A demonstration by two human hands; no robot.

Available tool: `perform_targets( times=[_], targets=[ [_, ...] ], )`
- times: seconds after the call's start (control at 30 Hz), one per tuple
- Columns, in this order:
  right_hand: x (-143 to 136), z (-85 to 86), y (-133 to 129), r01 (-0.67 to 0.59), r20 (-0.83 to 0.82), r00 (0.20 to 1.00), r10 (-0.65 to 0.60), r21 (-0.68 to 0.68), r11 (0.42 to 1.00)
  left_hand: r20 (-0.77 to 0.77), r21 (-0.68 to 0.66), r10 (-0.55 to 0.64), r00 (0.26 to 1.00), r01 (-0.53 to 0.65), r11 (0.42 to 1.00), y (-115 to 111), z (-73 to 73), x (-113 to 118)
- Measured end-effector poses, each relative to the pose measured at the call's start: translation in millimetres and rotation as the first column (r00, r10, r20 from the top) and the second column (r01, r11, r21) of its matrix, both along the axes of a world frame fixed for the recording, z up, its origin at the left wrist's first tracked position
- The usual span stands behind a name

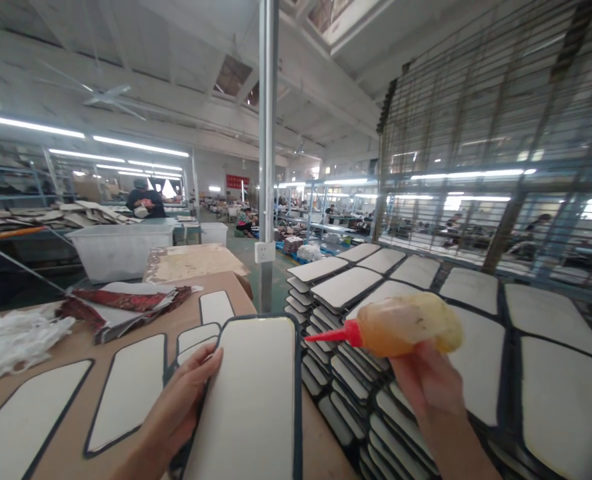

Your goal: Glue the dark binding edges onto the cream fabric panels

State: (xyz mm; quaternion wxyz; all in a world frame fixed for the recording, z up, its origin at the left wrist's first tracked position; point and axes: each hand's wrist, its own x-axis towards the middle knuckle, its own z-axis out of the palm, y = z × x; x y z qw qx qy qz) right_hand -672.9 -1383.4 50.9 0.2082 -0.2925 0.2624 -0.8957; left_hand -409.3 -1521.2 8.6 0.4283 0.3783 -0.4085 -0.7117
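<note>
The left hand (193, 383) grasps a panel (251, 400) by its left long edge, tilted up above the right edge of the table (176, 317). The panel appears light and fairly stiff; hold by the dark border, since the pale face may mark easily. The face is smooth and matte, a long rectangle with rounded corners. The right hand's (429, 377) fingers are wrapped under a squeeze bottle (401, 323), held level to the right of the panel. Its translucent, amber-stained wall is probably soft and possibly slippery; grip the round body, clear of the tapered red nozzle (333, 335). Similar bordered panels (131, 387) lie flat on the table. Beyond its right edge stand layered stacks of panels (483, 360). Toward the table's left edge lies a loose heap of white strips (16, 343), then creased, red-patterned cloth (126, 303) near the far edge. Farther back are a rigid plastic tub (121, 253) and a straight metal post (267, 160).
</note>
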Motion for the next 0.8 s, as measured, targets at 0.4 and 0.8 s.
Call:
perform_targets(
  times=[0.4,0.8],
  targets=[
    [-23,2.0,-24,-0.092,-0.198,0.976,0.096,0.032,0.995,-0.018,0.130,0.003,1.000,-0.001,0.992,19,-13.2,3],
    [-12,-2.8,-11,-0.146,-0.267,0.950,0.164,0.086,0.986,-0.028,0.146,-0.137,0.990,0.140,0.979,25,-16.0,19]
  ],
)
